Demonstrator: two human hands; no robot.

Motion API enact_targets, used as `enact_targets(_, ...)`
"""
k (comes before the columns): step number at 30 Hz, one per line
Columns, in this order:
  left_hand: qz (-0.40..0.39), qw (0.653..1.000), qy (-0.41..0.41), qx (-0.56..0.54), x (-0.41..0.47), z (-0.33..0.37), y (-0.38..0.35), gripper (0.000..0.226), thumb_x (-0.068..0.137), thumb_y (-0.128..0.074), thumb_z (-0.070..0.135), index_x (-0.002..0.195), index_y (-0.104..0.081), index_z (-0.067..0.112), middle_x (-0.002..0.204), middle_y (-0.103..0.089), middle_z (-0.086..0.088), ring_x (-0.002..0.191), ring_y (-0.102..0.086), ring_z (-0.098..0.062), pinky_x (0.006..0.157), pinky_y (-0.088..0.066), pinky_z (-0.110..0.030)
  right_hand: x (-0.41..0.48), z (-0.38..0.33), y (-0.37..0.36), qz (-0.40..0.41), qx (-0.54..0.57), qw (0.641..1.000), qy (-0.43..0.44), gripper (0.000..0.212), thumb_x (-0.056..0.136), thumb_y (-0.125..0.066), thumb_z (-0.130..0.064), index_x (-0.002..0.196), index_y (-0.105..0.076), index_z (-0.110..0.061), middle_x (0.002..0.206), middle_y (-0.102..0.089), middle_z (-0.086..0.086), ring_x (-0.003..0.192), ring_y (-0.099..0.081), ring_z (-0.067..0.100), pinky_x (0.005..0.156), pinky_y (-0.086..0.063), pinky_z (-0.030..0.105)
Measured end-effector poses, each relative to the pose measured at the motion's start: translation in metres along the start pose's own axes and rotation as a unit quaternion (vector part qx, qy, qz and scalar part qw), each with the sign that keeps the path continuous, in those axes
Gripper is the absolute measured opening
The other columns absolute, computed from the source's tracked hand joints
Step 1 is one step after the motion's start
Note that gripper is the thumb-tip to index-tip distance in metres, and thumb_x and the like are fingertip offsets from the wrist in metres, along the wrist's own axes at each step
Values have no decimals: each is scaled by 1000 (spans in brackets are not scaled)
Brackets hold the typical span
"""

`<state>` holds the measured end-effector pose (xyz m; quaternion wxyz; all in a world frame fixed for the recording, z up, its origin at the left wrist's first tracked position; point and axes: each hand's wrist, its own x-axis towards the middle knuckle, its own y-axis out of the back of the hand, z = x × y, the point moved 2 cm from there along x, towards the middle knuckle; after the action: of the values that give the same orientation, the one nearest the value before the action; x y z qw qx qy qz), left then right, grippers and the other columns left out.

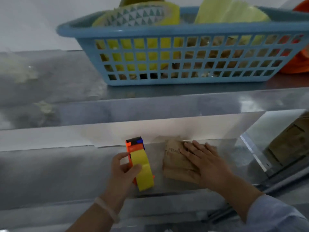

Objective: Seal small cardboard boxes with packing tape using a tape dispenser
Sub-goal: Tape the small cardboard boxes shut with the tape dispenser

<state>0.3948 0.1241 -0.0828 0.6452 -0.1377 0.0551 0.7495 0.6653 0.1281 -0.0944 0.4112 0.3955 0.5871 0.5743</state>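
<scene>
Hands, two, both in the lower half of the frame.

Left hand (122, 166): lower centre. We record thumb and fingers curled round the dispenser (133, 147), grasping it. A pale band (107, 210) circles the wrist.

Dispenser: orange body, dark blue-and-black head pointing toward the top of the frame.

Tape (142, 158): yellow, loaded on the dispenser, with the thumb lying across its face.

Right hand (205, 163): just right of centre. We record the fingers straight and slightly spread, palm down, laid flat on the box (175, 166); it grasps nothing. A blue-grey sleeve (275, 215) covers the forearm in the lower right corner.

Box: small, brown cardboard, blurred. It lies on the worktop (50, 173) just right of the dispenser and apart from it, with its far end at the low metal ledge behind. We cannot tell whether its flaps are closed or whether any tape is on it.

Worktop: grey metal, across the lower half.

Shelf (50, 77): grey metal, across the middle of the frame.

Basket (167, 33): blue plastic with lattice walls, standing on the shelf at upper centre and right. Inside we count at least two yellow rolls (230, 14), one at the left with a white core printed in green triangles. Brown shapes show through the lattice; we cannot identify them.

Orange thing (299, 62): upper right edge, just beside the basket, cut off by the frame.

Brown shape (291, 144): right edge, mid-height, by a shiny panel; we cannot tell whether it is a reflection.
</scene>
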Motion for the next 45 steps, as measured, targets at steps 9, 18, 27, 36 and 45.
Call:
enact_targets(9,-91,994,-65,8,-16,50,54,39,86,-58,-4,116,-48,19,89,-72,-12,80,-65,-31,73,-49,-49,33,-64,7,36,-74,994,76,62,94,-34,-54,146,-39,-22,151,-38,2,139,-36,31,110,-31,57)
enact_targets(18,-217,964,-48,-145,-18,65,37,54,65,-81,15,113,-55,19,95,-70,-15,83,-67,-29,64,-57,-38,13,-73,41,264,307,914,-31,43,96,-52,-11,138,-49,-17,143,-47,3,131,-43,15,111,-33,30)
enact_targets(27,-391,860,45,-324,-32,52,-31,68,72,-81,17,131,-48,3,131,-55,-23,117,-57,-36,92,-51,-49,-11,-81,63,-2,928,357,-106,51,96,-39,-42,128,-60,-9,130,-61,16,114,-62,30,88,-54,44)
enact_targets(36,-382,917,27,-115,-27,23,-41,34,90,-56,14,123,-63,12,125,-63,-16,116,-59,-30,91,-52,-39,-38,-52,57,100,930,333,-120,42,88,-50,-34,115,-69,-7,117,-66,18,107,-65,33,90,-54,47)
enact_targets(45,-283,934,171,-134,-12,58,-53,45,83,-58,40,112,-63,4,107,-71,-17,95,-70,-27,79,-59,-38,-50,-26,92,148,657,736,-70,36,78,-68,-15,114,-68,-18,104,-75,0,94,-71,18,73,-56,21)
